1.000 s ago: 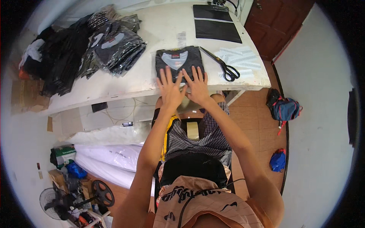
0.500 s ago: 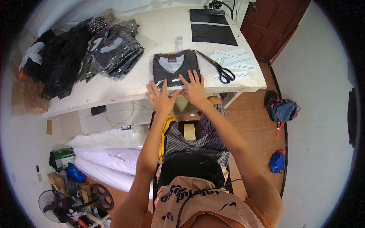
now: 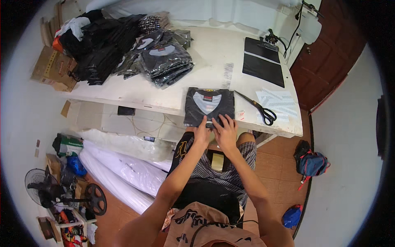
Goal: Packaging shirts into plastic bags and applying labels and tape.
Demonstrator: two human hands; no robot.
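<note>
A dark folded V-neck shirt [image 3: 194, 108] in a clear plastic bag lies at the table's front edge, its pale inner neck facing up. My left hand [image 3: 201, 133] rests on the lower edge of the package, fingers pointing forward. Beside it, my right hand [image 3: 227, 132] lies on the lower right part with its fingers spread. Both hands look open, though the tips of some left fingers are hard to make out. To the right of the shirt are black-handled scissors [image 3: 267, 115], which lie slantwise with the blades toward the package.
Bagged dark shirts [image 3: 166, 61] are stacked on the left, beside a heap of black garments [image 3: 107, 49] and a cardboard box [image 3: 53, 68]. Strips of printed labels [image 3: 279, 103] lie on the right. Two black sheets [image 3: 263, 70] are farther back. White wrapped rolls [image 3: 123, 164] lie under the table.
The view has shifted, so the table sits lower and farther right. My hands have drawn closer together at the shirt's lower edge, and the left fingers are less spread.
</note>
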